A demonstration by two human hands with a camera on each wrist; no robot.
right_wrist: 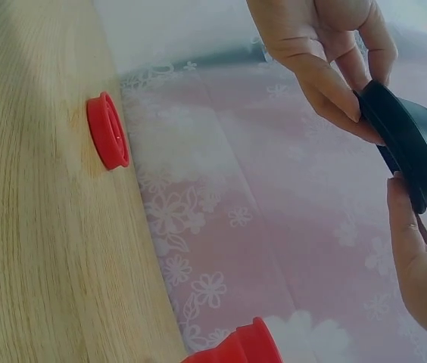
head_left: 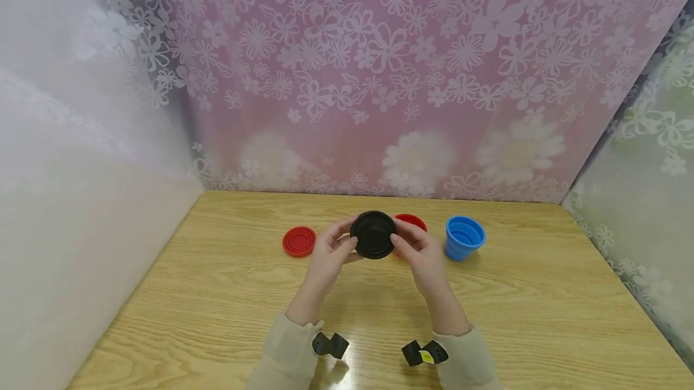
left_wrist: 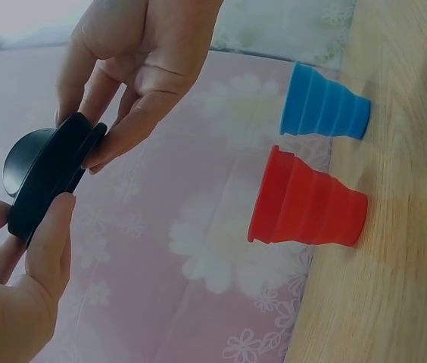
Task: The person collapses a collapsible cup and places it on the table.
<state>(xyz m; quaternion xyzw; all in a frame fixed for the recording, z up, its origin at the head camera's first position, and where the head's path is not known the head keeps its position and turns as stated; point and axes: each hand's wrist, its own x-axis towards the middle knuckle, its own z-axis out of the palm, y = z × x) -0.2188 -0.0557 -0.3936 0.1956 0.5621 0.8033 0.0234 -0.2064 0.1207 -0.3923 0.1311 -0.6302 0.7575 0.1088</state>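
Observation:
Both hands hold a black collapsible cup [head_left: 373, 234] above the table, its open side tilted up toward the head camera. My left hand [head_left: 326, 258] pinches the left side of its rim, thumb in front and fingers behind. On the opposite side, my right hand [head_left: 424, 256] grips the rim the same way. Seen from the side in the left wrist view, the black cup [left_wrist: 51, 178] is folded nearly flat, with a rounded bulge on one face. Behind the right hand stands an expanded red cup [left_wrist: 304, 198], mostly hidden in the head view.
A flattened red collapsible cup [head_left: 299, 241] lies on the wooden table [head_left: 217, 299] left of the hands. To their right stands an expanded blue cup [head_left: 464, 237]. Flower-patterned curtains [head_left: 379, 76] enclose the table's back and sides.

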